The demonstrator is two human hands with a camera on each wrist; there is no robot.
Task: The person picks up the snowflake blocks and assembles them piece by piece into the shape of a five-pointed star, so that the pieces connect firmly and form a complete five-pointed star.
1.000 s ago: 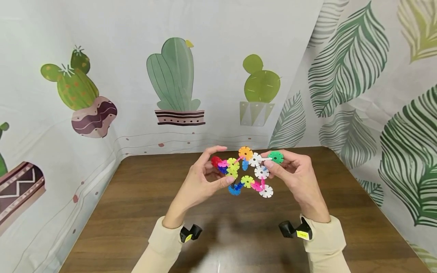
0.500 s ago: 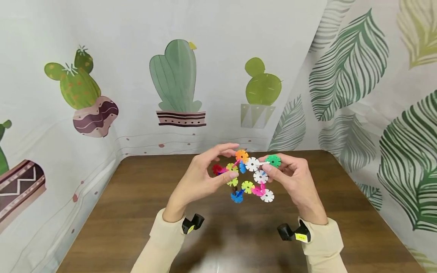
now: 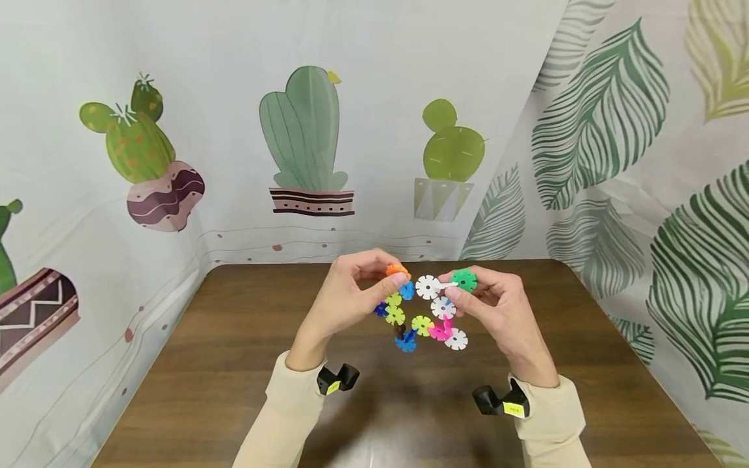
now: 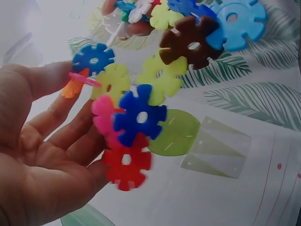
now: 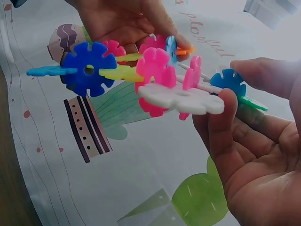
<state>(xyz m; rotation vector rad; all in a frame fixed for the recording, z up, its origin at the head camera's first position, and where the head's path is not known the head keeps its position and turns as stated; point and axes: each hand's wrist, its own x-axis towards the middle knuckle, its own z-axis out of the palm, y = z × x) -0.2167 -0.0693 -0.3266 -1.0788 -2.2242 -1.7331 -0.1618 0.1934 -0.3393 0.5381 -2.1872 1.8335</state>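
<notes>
A chain of interlocking plastic snowflake discs in many colours hangs between both hands above the table. My left hand (image 3: 348,292) pinches the orange disc (image 3: 396,269) at one end of it, thumb in front. A blue disc (image 4: 84,59) sits by that thumb tip in the left wrist view, and a red disc (image 4: 120,172) hangs lower down. My right hand (image 3: 509,309) pinches the chain at a small blue disc (image 5: 226,84), with the green disc (image 3: 463,281) beside it. A white disc (image 3: 428,286) points toward the left hand, a narrow gap from the light-blue disc (image 3: 406,290).
Below the hands lies a dark wooden table (image 3: 222,364). Behind it hangs a white cloth (image 3: 374,130) printed with cacti and leaves. Each wrist carries a black camera (image 3: 338,378) over a cream sleeve (image 3: 283,406).
The left hand has shifted its hold to the orange disc and drawn it leftward, from beside the white disc. The right hand keeps its hold and has moved slightly left and down.
</notes>
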